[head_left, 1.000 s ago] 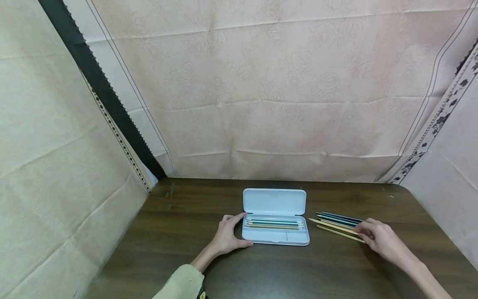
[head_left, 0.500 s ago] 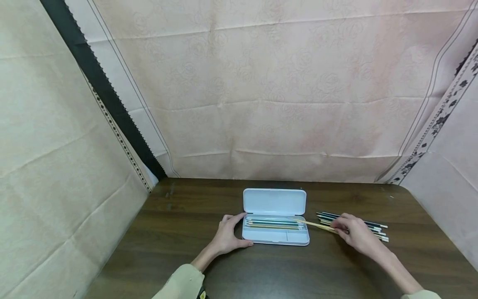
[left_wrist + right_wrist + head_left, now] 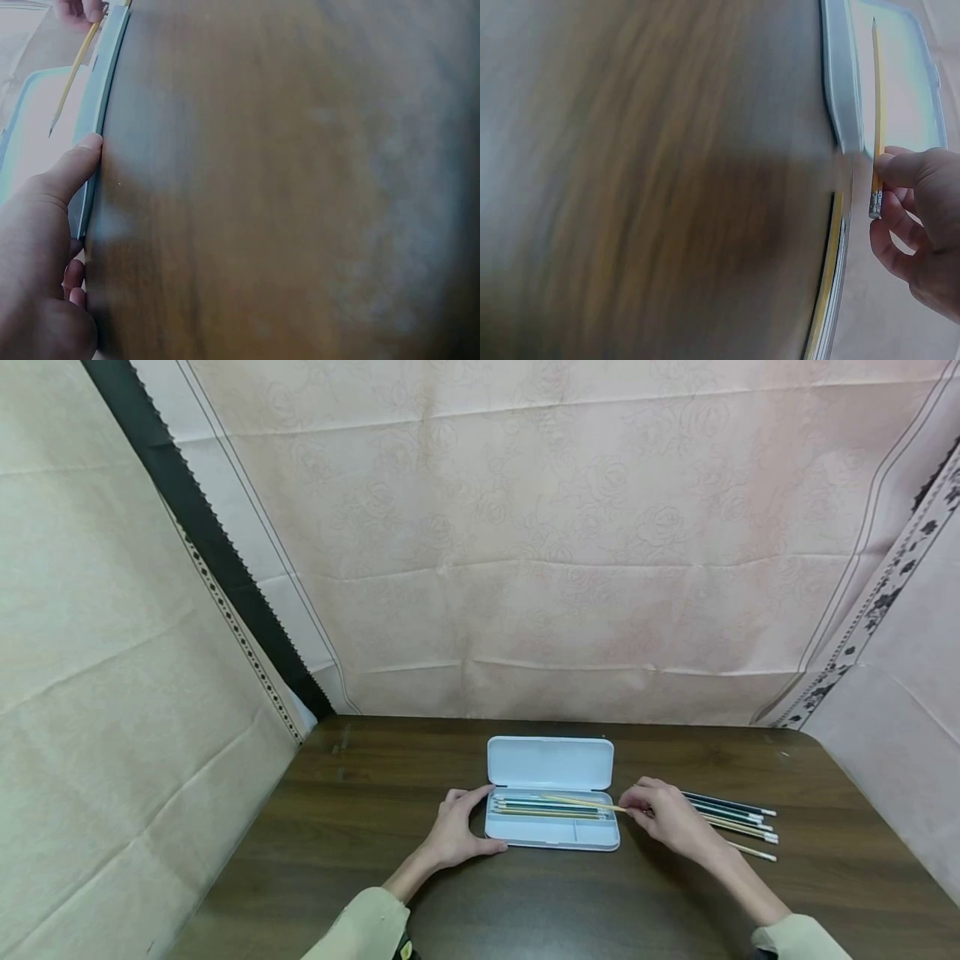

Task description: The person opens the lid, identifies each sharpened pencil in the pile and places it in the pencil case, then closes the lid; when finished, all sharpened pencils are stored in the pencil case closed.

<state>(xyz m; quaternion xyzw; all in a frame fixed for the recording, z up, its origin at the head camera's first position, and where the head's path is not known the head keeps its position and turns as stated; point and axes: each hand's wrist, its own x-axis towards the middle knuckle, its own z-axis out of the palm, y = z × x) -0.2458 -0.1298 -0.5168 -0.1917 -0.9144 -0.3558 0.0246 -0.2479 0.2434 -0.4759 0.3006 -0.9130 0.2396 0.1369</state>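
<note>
Crosswise, a yellow pencil (image 3: 582,802) points left from the right hand (image 3: 666,817), the nearer one, its tip above the open case (image 3: 528,832) at lower centre. That hand pinches it near the eraser end. The left hand (image 3: 456,832), thumb and forefinger wide apart, grips the case's left end. Inside lie more pencils (image 3: 546,814); others (image 3: 738,821) rest on the bench (image 3: 562,902), lower right.

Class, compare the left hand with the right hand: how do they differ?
The left hand holds the pale blue case by its left end; the right hand pinches a yellow pencil. The left hand's thumb and forefinger stand wide apart; the right hand's close on the pencil. Both are bare and come from pale green sleeves.
</note>
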